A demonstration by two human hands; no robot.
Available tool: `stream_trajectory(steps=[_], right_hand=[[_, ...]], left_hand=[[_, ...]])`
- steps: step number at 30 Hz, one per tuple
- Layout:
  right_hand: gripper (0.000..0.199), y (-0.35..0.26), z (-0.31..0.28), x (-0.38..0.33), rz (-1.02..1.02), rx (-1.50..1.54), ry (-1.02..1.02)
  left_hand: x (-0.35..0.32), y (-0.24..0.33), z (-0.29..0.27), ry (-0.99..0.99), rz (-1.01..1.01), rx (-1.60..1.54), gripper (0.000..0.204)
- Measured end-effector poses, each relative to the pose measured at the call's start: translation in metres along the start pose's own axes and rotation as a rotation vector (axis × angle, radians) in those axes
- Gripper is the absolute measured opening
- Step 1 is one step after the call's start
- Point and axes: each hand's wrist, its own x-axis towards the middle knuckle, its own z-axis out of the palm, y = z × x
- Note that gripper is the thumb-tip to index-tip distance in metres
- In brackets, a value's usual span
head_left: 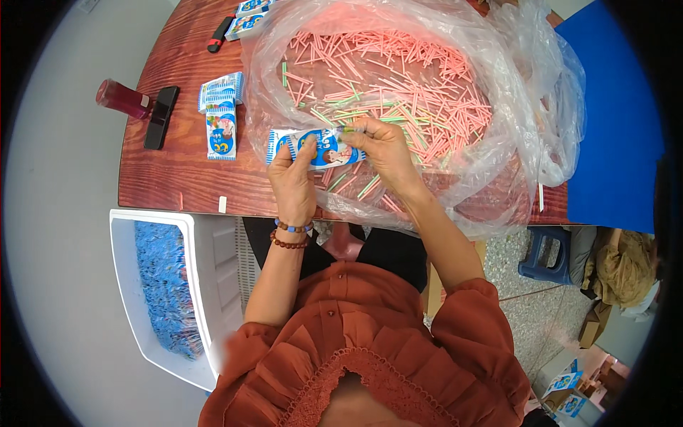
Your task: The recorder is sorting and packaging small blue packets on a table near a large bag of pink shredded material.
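Packet (pixel 331 151), blue and white, is up between your two hands, just above the near part of the tabletop (pixel 178 178) and over the spread of sticks. Whether it is one packet or two overlapped, cannot tell. Your left hand (pixel 293 181) has its grip closed on the left part, thumb flat on the printed front. Your right hand (pixel 388 151) pinches the upper right edge, thumb and forefinger nearly together; whether a stick is caught there too, cannot tell.

Step in hand, as judged: working at that upper edge. Next move probably calls for a steady left grip and a fine right pinch, without creasing the wrapper.

Around it: clear plastic bag (pixel 516 107) lying wide, with pink sticks (pixel 455 114) heaped toward the far and right sides and fewer green sticks (pixel 369 186) among them. Left of the bag, a small stack of packets (pixel 221 128); beyond, a dark phone (pixel 162 117), a red bottle (pixel 122 98) and a red-and-black cutter (pixel 221 34). Below the tabletop's left end, a white box (pixel 217 277) holds many blue packets (pixel 163 285).

In your way: loose bag film near your right wrist could snag, and loose sticks under your hands could scatter.
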Motion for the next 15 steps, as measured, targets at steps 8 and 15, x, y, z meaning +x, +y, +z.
stream_trajectory(steps=[8,15], right_hand=[[0.020,-0.021,-0.011,-0.003,0.180,-0.144,-0.106],[0.019,-0.035,-0.015,-0.006,-0.382,-0.400,-0.114]], left_hand=[[-0.001,-0.001,0.000,0.030,-0.046,-0.088,0.014],[0.001,0.006,0.002,-0.041,-0.135,-0.117,0.021]])
